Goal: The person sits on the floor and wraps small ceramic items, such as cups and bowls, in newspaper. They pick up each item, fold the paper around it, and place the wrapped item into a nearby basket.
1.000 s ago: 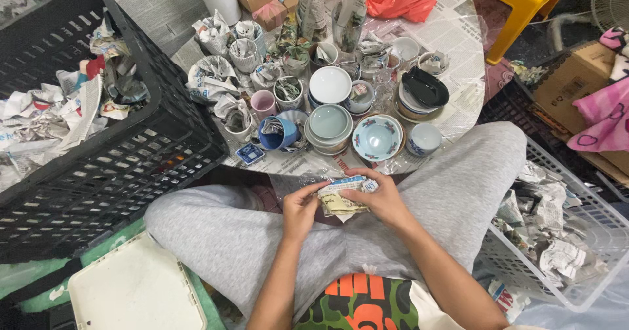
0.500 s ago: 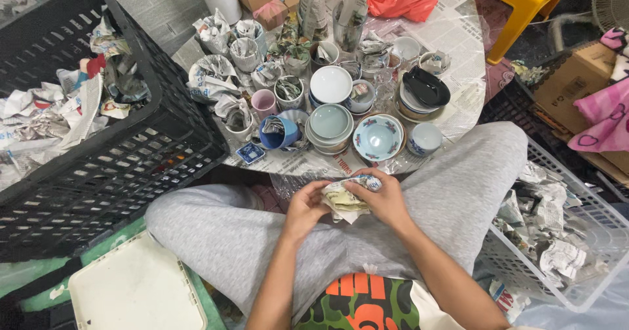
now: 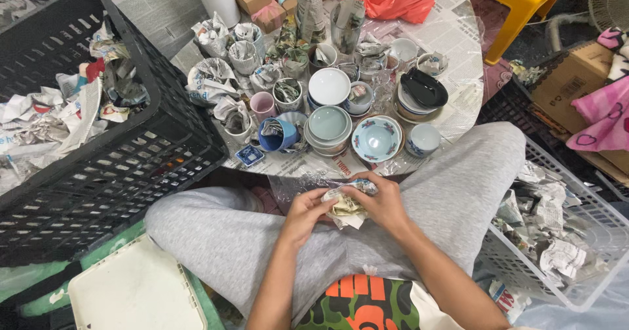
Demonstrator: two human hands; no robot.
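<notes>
Two hands meet over the lap, both clenched on one small newspaper-wrapped bundle (image 3: 345, 203). The left hand (image 3: 303, 214) pinches its near side, and the right hand (image 3: 386, 202) cups the far side with fingers curled over the top. A bit of blue-and-white ceramic shows at the upper edge of the paper, so there is probably a small dish inside — hard to tell its shape. The bundle sits above the grey trousers, just short of the tabletop (image 3: 458, 35) edge.

On the newspaper-covered tabletop, crowded close together: a blue patterned bowl (image 3: 376, 138), a pale green bowl stack (image 3: 327, 126), a white bowl (image 3: 329, 84), a black dish (image 3: 424, 88), a blue mug (image 3: 278, 133) lying on its side, and a pink cup (image 3: 263, 102). More half-wrapped cups stand behind. A black crate (image 3: 131, 153) with crumpled paper is to the left, and a white basket (image 3: 557, 238) with paper scraps to the right.

Risks, as I judge them: the paper is loose and crumpled, so the grip is on wrapping and not on ceramic. The piece could slide out of a fold and drop onto the leg or floor. The tabletop is packed tight — any reach forward could knock the patterned bowl or the small cup (image 3: 422, 139) near the edge.
</notes>
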